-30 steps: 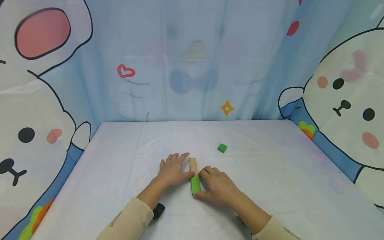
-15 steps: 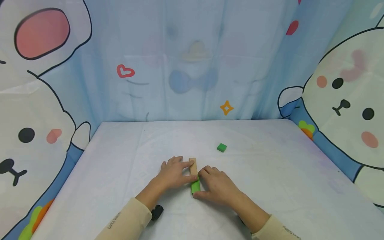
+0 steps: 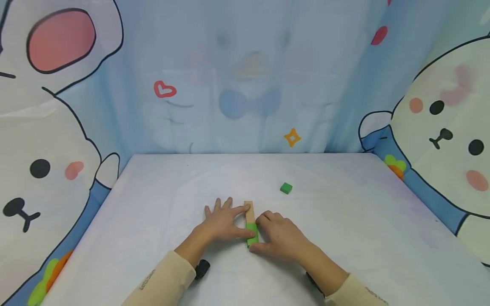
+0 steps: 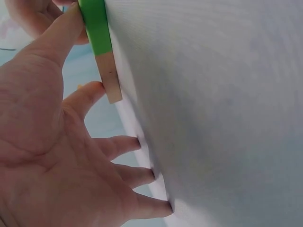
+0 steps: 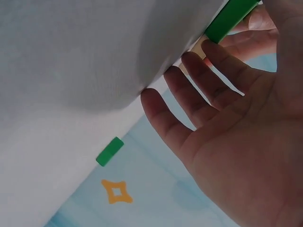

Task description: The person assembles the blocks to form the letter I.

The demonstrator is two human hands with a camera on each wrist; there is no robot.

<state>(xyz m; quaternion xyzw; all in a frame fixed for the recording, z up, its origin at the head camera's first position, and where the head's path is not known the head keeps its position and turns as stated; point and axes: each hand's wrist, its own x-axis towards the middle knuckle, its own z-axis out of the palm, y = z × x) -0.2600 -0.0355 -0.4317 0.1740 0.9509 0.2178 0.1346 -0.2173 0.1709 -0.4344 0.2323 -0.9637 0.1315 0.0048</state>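
Note:
A green block [image 3: 251, 227] and a plain wooden block [image 3: 249, 216] lie end to end on the white table, the wooden one farther away. My left hand [image 3: 221, 225] is spread at their left. Its thumb touches the green block and its index fingertip touches the wooden block [image 4: 109, 78]; the other fingertips reach the tabletop in the left wrist view. At the right is my right hand [image 3: 282, 238], with its thumb at the green block's near end and its index fingertip at the side of the green block [image 5: 234, 16]. Its other fingers are lightly bent toward the table.
A small green block [image 3: 286, 188] lies apart on the white tabletop [image 3: 344, 204], beyond the right hand. Behind the table hangs a light blue curtain [image 3: 252, 127] with cartoon prints. A small black object [image 3: 202, 269] shows beside the left sleeve.
My left index finger has come down onto the wooden block, and the left thumb has slid nearer along the green block. The right hand has stayed almost in place.

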